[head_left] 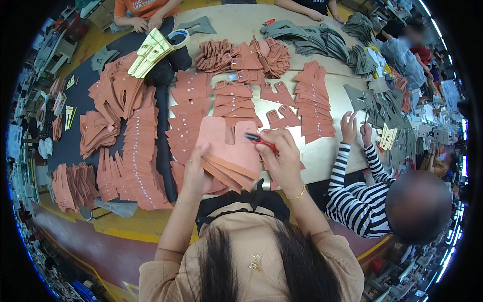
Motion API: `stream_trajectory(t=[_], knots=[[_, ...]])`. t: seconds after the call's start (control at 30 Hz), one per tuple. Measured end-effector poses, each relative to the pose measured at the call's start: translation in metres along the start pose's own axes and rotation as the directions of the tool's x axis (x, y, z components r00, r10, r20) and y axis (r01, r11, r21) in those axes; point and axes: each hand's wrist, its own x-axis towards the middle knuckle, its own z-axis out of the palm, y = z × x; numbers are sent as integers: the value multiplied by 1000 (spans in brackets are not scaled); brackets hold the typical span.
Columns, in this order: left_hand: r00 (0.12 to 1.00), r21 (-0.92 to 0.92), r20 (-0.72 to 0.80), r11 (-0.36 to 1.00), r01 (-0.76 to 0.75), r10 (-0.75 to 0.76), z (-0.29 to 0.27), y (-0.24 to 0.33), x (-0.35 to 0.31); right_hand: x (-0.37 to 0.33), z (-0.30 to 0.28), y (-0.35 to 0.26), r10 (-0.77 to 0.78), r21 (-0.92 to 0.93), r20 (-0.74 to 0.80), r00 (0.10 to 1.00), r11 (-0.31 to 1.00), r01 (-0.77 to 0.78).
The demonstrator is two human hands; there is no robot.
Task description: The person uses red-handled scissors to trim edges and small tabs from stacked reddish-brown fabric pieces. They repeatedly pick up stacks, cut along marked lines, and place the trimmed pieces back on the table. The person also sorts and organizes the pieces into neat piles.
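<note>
My left hand [195, 170] grips a small fanned stack of salmon-pink leather pieces [221, 138] by their left edge, thumb on top. The uppermost piece shows a notch in its far edge, and the lower ones spread toward me with orange-brown undersides. In my right hand [283, 157] is a pair of small red-handled snips [257, 139], their dark tips pointing left over the top piece beside the notch. Whether the tips touch the leather I cannot tell. Overlapping rows of similar notched leather pieces [234, 106] lie on the table just beyond my hands.
More leather pieces [143, 151] cover the dark left side of the table [65, 146]. Cream templates [150, 54] stand beside a tape roll [179, 38]. Grey-green pieces [307, 38] lie at the back. A person in striped sleeves [359, 204] works close on my right; others sit opposite.
</note>
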Motion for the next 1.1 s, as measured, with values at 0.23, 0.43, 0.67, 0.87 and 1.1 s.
stream_trajectory(t=[0.23,0.43,0.67,0.87,1.1], knots=[[997,115,-72,993,-14,23,-10,-27,6,-15,7,-17,21,-122,121,992,993,-6],[998,497,59,866,-58,33,-27,-30,-1,-31,27,-9,112,-304,279,954,952,-23],[987,434,158,895,-104,38,-33,-38,13,-33,22,24,83,-136,272,959,990,-47],[999,409,50,912,-18,-2,-25,-47,23,-37,20,30,65,-203,268,961,979,-9],[978,315,-201,943,112,-49,-27,-50,26,-50,40,79,374,80,-89,923,926,-368]])
